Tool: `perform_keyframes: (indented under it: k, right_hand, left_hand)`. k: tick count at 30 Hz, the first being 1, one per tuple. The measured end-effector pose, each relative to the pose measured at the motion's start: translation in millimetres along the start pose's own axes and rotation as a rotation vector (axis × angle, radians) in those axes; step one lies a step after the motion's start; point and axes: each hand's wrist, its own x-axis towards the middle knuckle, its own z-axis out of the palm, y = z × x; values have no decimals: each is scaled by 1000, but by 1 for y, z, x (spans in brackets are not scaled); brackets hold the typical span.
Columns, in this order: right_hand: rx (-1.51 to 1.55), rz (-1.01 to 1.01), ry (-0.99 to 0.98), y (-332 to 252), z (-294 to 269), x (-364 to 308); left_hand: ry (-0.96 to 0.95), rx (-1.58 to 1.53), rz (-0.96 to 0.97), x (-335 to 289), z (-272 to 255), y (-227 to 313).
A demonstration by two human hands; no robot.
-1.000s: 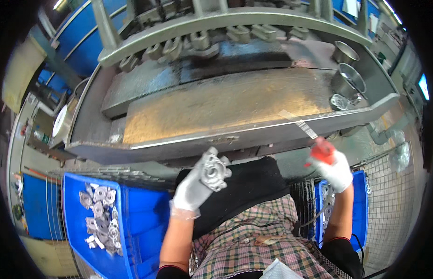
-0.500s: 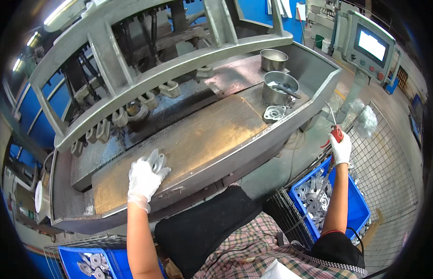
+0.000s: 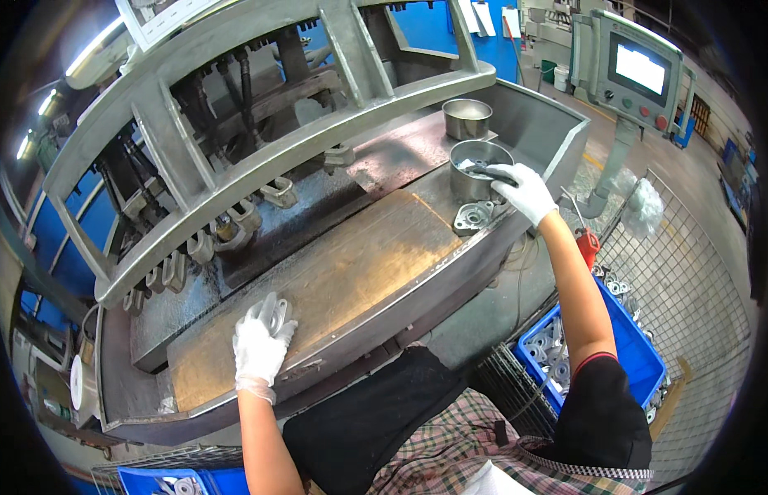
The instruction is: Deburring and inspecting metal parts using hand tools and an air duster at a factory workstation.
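Note:
My gloved left hand (image 3: 263, 342) closes around a small grey metal casting (image 3: 278, 315) on the brown board (image 3: 384, 243); its fingers hide most of the part. My gloved right hand (image 3: 524, 194) grips the handle of a dark-handled tool (image 3: 493, 174), whose other end lies inside the steel pot (image 3: 480, 191). What else is in the pot is hard to make out. Just below this pot rests a flanged metal casting (image 3: 473, 218). A red air blow gun (image 3: 588, 244) with a thin bent nozzle stands by the right-hand crate, apart from my hand.
Behind the board, a machine frame (image 3: 301, 136) carries a row of metal clamps. A second steel pot (image 3: 467, 120) stands farther back. Blue crates of castings sit at the right (image 3: 640, 360) and lower left (image 3: 144, 480). A control panel (image 3: 633, 74) and wire cage (image 3: 697, 297) are at right.
My right hand has let go of the red blow gun and moved up-left to the dark-handled tool in the pot. My left hand keeps the casting on the board. The view has shifted slightly.

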Motion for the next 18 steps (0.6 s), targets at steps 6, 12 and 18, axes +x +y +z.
perform_keyframes:
  k: [6,12,18]
  right_hand:
    - [251,173,283,13,-13,15]
    - [55,284,197,10,-7,25]
    - [401,231,380,-8,-15,10]
  left_hand:
    - [18,0,-6,1,3,-3]
    - [20,-41,-6,0,5,-7]
    - [34,-32,-10,3,3,-4]
